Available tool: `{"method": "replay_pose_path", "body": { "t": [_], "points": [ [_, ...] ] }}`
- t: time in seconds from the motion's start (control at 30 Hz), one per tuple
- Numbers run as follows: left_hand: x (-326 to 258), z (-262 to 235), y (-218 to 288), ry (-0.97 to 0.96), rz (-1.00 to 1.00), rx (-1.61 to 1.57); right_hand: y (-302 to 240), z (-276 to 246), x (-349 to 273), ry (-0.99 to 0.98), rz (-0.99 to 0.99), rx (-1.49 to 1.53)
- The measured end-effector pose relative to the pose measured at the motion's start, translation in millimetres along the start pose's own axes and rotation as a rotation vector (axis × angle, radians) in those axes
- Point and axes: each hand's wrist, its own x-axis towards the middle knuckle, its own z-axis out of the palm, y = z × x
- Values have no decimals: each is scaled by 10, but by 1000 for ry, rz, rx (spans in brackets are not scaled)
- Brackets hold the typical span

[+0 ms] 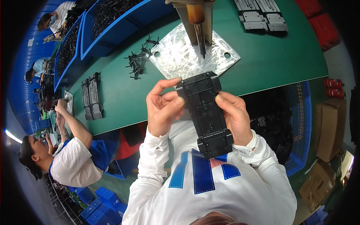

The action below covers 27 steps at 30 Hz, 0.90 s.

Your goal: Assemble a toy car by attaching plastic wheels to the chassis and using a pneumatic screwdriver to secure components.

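Note:
Between my two hands I hold a long black plastic chassis plate, tilted, its wider flanged ends up and down. My left hand grips its upper left edge with thumb and forefinger. On its right edge, my right hand presses with the thumb, the other fingers behind it. Just beyond the plate stands a soldering-iron-like metal tip on a press column, pointing down over a shiny metal base plate. Left of that base lie several small black branched plastic parts on the green table.
Similar black chassis plates lie at the left, and more at the far right. Blue bins full of black parts line the back left. A blue crate sits below the table at right. A co-worker works at left.

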Motion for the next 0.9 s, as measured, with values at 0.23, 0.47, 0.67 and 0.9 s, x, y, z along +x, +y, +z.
{"method": "replay_pose_path", "body": {
  "t": [0.23, 0.47, 0.67, 0.9],
  "points": [
    [-307, -21, 70, -74, 211, -31, 11, -6, -165, -168, -155, -157],
    [-434, 14, 65, -76, 282, -38, 1, -17, -238, -255, -194, -203],
    [-447, 13, 59, -83, 263, -33, 20, -44, -256, -244, -206, -198],
    [-514, 81, 100, -67, 325, -23, -53, 56, -371, -238, -198, -207]
  ]
}}
